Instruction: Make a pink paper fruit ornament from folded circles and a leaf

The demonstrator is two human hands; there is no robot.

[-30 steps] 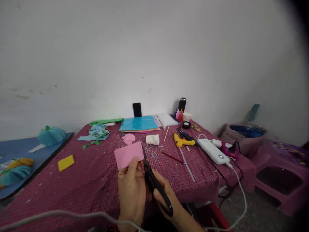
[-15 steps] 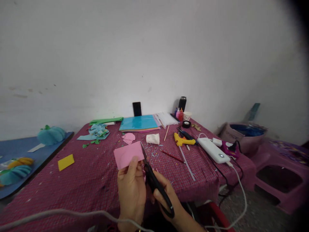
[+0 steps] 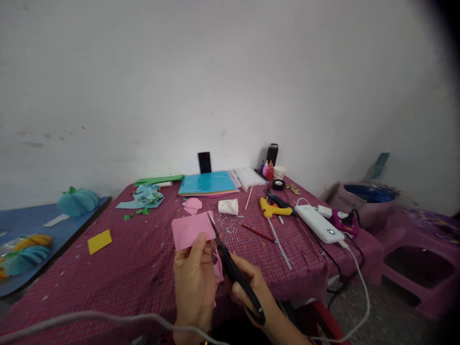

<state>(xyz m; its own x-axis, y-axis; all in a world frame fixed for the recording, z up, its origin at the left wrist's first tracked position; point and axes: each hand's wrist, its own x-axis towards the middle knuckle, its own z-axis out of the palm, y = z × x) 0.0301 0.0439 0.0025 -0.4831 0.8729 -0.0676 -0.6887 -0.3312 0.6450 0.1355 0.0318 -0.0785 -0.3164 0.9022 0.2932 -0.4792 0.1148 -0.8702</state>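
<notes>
My left hand point(image 3: 196, 275) pinches a pink sheet of paper point(image 3: 190, 229) between thumb and fingers; a curved outline shows faintly on it. My right hand point(image 3: 251, 290) is wrapped round the handles of black scissors point(image 3: 235, 273). The blades lie at the right edge of the pink paper, pointing up and away from me. Cut pink paper pieces point(image 3: 193, 206) rest on the cloth just beyond the sheet. More pink paper point(image 3: 218, 268) shows between my hands, partly hidden.
A white paper cup point(image 3: 228, 207) lies on its side amid scraps. To the right are a yellow glue gun point(image 3: 273, 209) and a white power bank point(image 3: 318, 224) with cables. Coloured sheets point(image 3: 206, 182) lie at the back, a yellow piece point(image 3: 99, 241) at left. A cable point(image 3: 108, 316) crosses the foreground.
The scissors and my right hand have shifted slightly down and right. More pink paper shows between my hands. The whole view has moved a little.
</notes>
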